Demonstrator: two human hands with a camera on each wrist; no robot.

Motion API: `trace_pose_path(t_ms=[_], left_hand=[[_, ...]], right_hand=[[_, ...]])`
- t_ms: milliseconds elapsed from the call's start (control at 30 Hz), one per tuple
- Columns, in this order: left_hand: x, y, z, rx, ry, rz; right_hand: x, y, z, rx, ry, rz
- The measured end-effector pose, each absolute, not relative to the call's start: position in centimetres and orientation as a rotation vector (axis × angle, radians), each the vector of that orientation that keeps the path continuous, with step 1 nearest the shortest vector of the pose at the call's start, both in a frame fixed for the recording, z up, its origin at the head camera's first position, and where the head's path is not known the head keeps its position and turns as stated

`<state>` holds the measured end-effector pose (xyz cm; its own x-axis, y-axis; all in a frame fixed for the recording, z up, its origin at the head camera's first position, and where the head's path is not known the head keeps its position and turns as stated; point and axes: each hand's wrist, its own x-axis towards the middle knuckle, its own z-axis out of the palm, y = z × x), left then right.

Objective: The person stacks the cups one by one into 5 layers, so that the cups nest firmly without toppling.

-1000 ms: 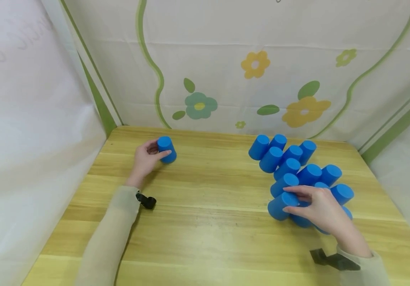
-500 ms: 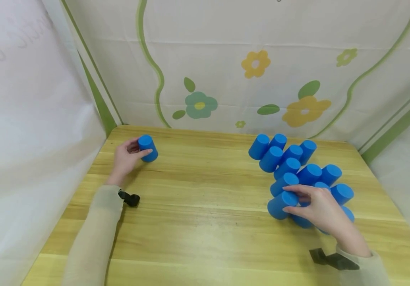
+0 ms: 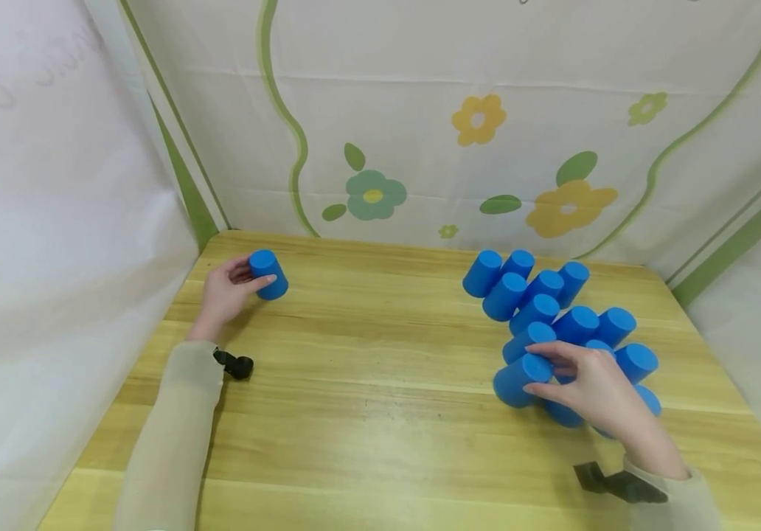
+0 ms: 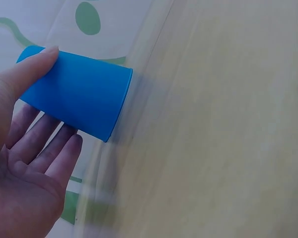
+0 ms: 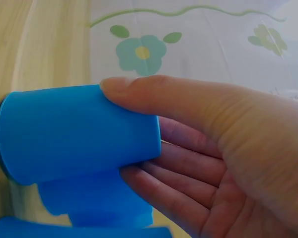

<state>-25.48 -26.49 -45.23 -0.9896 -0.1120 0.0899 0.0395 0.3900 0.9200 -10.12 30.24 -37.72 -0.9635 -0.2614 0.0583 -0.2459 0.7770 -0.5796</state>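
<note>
At the table's back left, my left hand pinches an upside-down blue cup between thumb and fingers. Seen from the left wrist, the thumb lies along one side of that cup and the fingertips are on the other; its rim is at or close to the tabletop, I cannot tell which. My right hand grips another inverted blue cup at the near left corner of a cluster. In the right wrist view, thumb and fingers hold this cup near its closed end. Part of the cluster is hidden behind the right hand.
Several more upside-down blue cups stand close together on the right side of the wooden table. A white cloth with printed flowers hangs behind the back edge, and plain white cloth hangs at the left.
My left hand has moved left with its cup, mostly in the first half second. The cup in my right hand has shifted very slightly left; the other cups stay put.
</note>
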Motion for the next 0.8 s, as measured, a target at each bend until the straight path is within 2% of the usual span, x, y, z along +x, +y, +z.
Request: trace_pose_path(t_ms=[400,800], left_hand=[[-25.3,-26.5,-44.8,0.059,-2.514,-1.681],[-25.3,-26.7,-45.0,0.063,-2.522,-1.678]], right_hand=[[-11.7,26.8,-38.5,-0.741,3.059,-1.105],[-13.8,22.2,-41.5,-0.45,2.814,-1.503]])
